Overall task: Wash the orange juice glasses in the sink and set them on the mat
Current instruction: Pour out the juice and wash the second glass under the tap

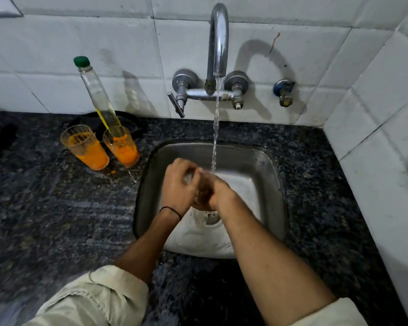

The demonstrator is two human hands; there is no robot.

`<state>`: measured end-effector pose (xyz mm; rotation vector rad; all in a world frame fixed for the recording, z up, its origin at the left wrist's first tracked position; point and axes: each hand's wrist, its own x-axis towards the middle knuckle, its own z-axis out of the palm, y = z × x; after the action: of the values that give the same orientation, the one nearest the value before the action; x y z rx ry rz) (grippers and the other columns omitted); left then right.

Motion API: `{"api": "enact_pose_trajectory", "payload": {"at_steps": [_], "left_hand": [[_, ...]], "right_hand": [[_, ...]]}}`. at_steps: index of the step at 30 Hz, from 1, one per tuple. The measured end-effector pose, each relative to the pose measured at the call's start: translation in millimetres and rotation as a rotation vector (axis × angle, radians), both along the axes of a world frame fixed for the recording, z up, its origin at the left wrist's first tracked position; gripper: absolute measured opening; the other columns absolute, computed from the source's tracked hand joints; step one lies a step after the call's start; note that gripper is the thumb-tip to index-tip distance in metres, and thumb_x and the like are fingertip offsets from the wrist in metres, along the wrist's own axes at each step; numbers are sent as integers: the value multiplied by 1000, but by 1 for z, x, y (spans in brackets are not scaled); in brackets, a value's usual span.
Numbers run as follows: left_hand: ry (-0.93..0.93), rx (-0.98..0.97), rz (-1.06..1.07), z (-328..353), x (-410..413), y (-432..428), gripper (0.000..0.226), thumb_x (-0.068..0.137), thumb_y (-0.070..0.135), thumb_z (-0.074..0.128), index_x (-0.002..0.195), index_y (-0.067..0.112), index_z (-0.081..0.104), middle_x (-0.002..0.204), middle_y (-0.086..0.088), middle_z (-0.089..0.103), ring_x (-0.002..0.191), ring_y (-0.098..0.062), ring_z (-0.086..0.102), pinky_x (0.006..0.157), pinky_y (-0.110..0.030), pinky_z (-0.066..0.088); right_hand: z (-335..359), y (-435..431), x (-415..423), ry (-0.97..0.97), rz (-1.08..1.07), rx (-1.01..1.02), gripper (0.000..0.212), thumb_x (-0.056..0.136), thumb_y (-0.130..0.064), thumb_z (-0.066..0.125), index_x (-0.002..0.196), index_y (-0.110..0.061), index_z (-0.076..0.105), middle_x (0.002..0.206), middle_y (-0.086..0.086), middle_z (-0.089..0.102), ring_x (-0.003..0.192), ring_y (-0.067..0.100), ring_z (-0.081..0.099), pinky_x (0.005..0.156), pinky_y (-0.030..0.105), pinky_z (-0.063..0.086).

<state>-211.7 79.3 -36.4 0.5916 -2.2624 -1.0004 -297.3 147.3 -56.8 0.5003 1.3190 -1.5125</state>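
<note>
Right now the left hand (177, 184) and right hand (219, 194) are both gripping a clear drinking glass (198, 188) over the square steel sink (275, 184), holding it under the running tap water (216, 128), apparently for rinsing; two orange-smeared tumblers (85, 147) are waiting on the counter just left of the sink.

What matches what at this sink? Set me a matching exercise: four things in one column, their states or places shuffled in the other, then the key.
Things
1. bottle
2. tap
3. glass nearest the bottle
4. glass under the stream

States
A. water running from it
B. gripped by the left hand and right hand over the sink
C. green cap on top
D. orange residue inside, standing on the counter

Pairs: 1-C, 2-A, 3-D, 4-B
</note>
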Motion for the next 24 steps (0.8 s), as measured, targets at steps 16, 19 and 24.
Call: {"api": "enact_pose_trajectory", "payload": {"at_steps": [16,19,24], "left_hand": [[64,1637,155,-24,-18,7,28,96,25,38,79,15,59,69,-4,58,58,-16,56,60,-28,44],[169,1617,69,-28,-20,14,23,94,25,44,83,13,60,66,-3,60,62,-17,58,65,-31,48],[117,1813,-116,-20,-20,9,33,90,37,44,83,9,61,72,-9,59,64,-25,57,56,-29,43]], "right_hand": [[63,-6,-4,1179,601,441,44,87,-45,51,70,-10,71,67,6,72,69,25,69,73,36,58],[69,-8,-4,1299,594,603,48,94,-53,53,81,-10,71,77,9,74,79,28,70,76,37,57],[96,7,-11,1409,1018,439,39,94,-43,58,74,-12,70,71,6,71,70,23,67,71,38,56]]}}
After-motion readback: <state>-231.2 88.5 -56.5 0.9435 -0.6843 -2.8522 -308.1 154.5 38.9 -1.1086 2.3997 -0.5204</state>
